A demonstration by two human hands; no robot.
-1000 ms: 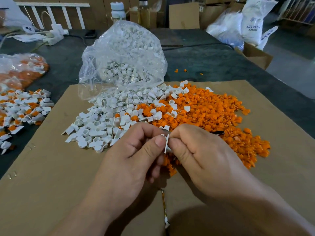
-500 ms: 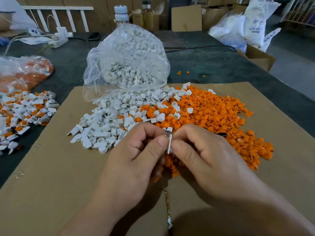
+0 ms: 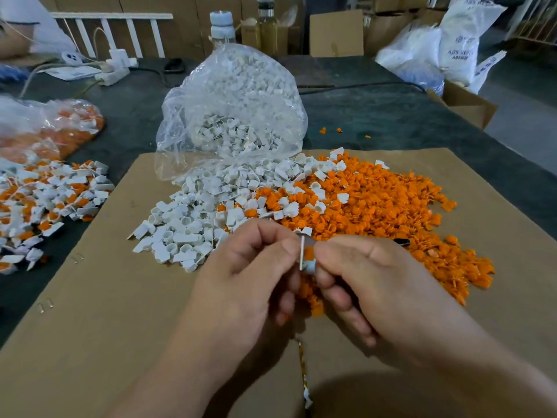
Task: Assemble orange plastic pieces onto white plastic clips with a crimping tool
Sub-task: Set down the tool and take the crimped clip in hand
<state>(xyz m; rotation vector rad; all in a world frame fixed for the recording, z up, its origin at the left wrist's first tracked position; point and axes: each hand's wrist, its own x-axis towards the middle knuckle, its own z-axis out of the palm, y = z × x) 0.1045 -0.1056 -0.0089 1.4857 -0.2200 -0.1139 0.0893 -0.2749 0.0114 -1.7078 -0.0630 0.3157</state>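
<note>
Between my two hands sits a white plastic clip (image 3: 305, 257) with an orange piece in it. My left hand (image 3: 251, 276) pinches the clip's flat tab with thumb and forefinger. My right hand (image 3: 373, 285) grips the clip's other side with curled fingers. A dark tool tip (image 3: 402, 242) pokes out past my right hand; most of it is hidden. Behind my hands lie a heap of loose white clips (image 3: 199, 224) and a heap of orange pieces (image 3: 385, 212) on a brown cardboard sheet (image 3: 99, 312).
A clear bag of white clips (image 3: 238, 107) stands open at the cardboard's far edge. Clips with orange pieces in them (image 3: 45, 200) lie piled at the left, by a bag of orange parts (image 3: 57, 128). Boxes, bottles and white sacks line the dark table's far side.
My hands have stayed pressed together on the clip. The orange piece now shows between my thumbs, and the view has shifted slightly.
</note>
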